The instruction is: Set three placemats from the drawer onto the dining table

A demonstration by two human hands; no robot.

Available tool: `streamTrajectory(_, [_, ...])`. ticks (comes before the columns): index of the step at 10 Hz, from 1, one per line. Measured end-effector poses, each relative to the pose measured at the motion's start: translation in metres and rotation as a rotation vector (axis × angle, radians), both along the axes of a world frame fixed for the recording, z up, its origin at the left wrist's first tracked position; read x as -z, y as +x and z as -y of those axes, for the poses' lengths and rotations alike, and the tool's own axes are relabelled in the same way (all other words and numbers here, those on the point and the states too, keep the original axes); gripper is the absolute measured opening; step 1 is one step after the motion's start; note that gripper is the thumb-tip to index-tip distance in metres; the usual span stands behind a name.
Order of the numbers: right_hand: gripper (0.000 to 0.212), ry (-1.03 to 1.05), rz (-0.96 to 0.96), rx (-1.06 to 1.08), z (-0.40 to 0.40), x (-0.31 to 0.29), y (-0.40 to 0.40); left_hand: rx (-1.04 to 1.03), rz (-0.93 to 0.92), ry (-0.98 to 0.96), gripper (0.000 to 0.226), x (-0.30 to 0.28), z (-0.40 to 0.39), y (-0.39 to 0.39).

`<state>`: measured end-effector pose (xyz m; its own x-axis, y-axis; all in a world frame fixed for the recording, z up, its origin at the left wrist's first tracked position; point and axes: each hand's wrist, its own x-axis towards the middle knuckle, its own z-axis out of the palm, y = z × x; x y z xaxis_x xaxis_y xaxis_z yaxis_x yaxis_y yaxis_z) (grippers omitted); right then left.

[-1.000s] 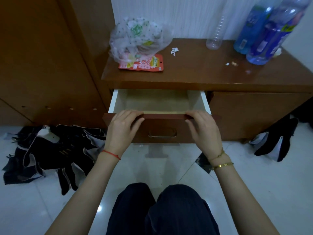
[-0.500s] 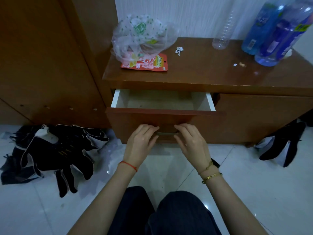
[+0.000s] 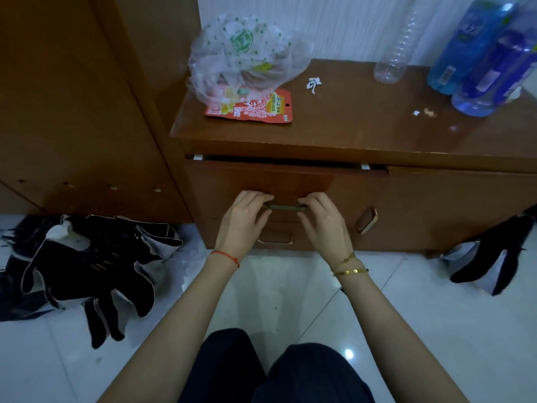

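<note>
A tall wardrobe (image 3: 72, 112) fills the left, with a low cabinet (image 3: 363, 141) beside it against the wall. The top drawer (image 3: 261, 181) stands nearly closed, a thin dark gap showing under the cabinet top's front edge; no placemats can be seen inside it. Dark cloth (image 3: 87, 271) lies heaped on the floor at the wardrobe's foot, and another dark piece (image 3: 494, 263) lies at the cabinet's right end. Two blue bottles (image 3: 479, 53) stand at the top's back right corner, a clear bottle (image 3: 392, 59) just left of them. A plastic bag (image 3: 241, 53) sits at the back left corner on an orange packet (image 3: 255, 109). The left hand (image 3: 241, 222) and right hand (image 3: 325, 222) meet at the drawer's handle (image 3: 286, 207), fingers of each curled onto its ends. A red string circles the left wrist, gold bracelets the right.
</note>
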<state>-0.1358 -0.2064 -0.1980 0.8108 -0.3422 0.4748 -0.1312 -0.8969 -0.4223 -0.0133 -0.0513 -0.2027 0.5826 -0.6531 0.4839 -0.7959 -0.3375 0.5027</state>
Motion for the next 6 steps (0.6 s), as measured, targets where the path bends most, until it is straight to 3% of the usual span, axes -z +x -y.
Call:
streamTrajectory(4, [0.026, -0.003, -0.036, -0.009, 0.013, -0.006, 0.018, 0.029, 0.102, 0.126, 0.036, 0.001, 0.004, 0.014])
streamTrajectory(6, [0.031, 0.016, 0.012, 0.099, 0.01, -0.001, 0.002, -0.044, 0.123, 0.065, 0.035, 0.003, -0.011, 0.01])
